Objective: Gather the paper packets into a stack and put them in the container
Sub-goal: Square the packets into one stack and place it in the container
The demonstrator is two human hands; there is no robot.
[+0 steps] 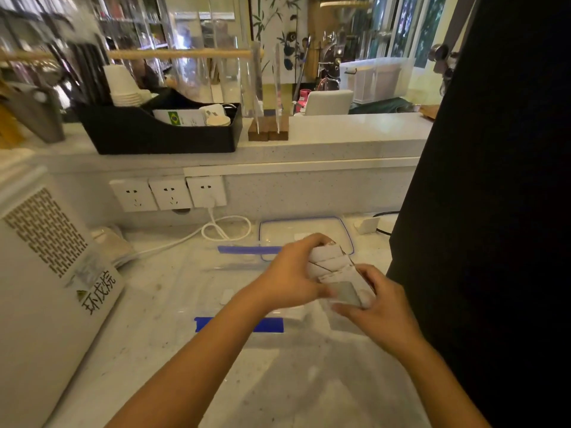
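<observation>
**Head view: both hands close on a fan of paper packets above the counter**

Head camera looks down on a pale marble counter (160,335) where two bare forearms meet right of centre. Between the hands sits a bunch of white paper packets (333,267), fanned unevenly so their edges overlap rather than line up. The left hand (290,276) wraps the far and left side of the bunch, fingers curled over its top edge and thumb pressed against the near face. The right hand (380,307) pinches the near, lower end, thumb on top of a greyish packet and fingers tucked underneath. Both grips are narrow and closed on the packets; the bunch looks to be held up off the counter, though motion blur softens the lower edge.

Directly beyond the grip, partly hidden by the left hand's knuckles, lies a clear plastic lid (306,225) with a blue seal around its rim. Beneath and to the left of the grip stands a clear container (234,282), its blue clasps (247,250) showing on the far side and the near side. A small white tab (227,296) lies just left of the left wrist. Farther left of the grip stands a white appliance (46,273) with a perforated panel, and behind it wall sockets (168,194) with a white cable looped on the counter. A dark panel (494,211) rises immediately right of the right hand.
</observation>
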